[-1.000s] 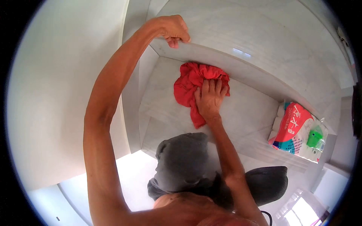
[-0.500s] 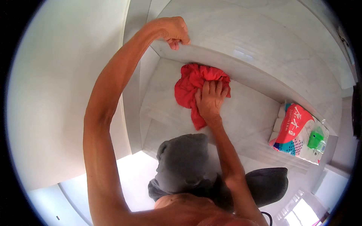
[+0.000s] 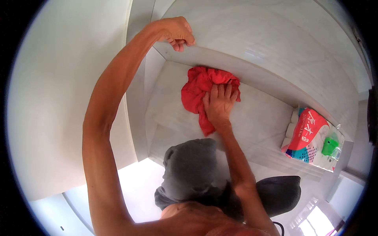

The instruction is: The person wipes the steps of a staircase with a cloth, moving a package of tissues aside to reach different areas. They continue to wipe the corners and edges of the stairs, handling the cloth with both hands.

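A crumpled red cloth (image 3: 197, 88) lies on the pale marbled surface, close to the foot of a raised ledge. My right hand (image 3: 221, 105) rests palm down on the cloth's right side, fingers stretched out and slightly apart. Farther up and to the left, my left hand (image 3: 179, 34) is at the front edge of the ledge (image 3: 220, 55), its fingers curled. What lies inside those fingers, if anything, is hidden. My knee in dark grey trousers (image 3: 191, 163) is just below the cloth.
At the right, a plastic-wrapped pack (image 3: 309, 135) printed in red, white and teal leans by the ledge, with a green item (image 3: 330, 146) on it. A tall white panel (image 3: 75, 98) stands along the left. A bright window reflection shows at the lower right.
My left hand and forearm have shifted slightly to the left. The right hand and red cloth stay nearly where they were.
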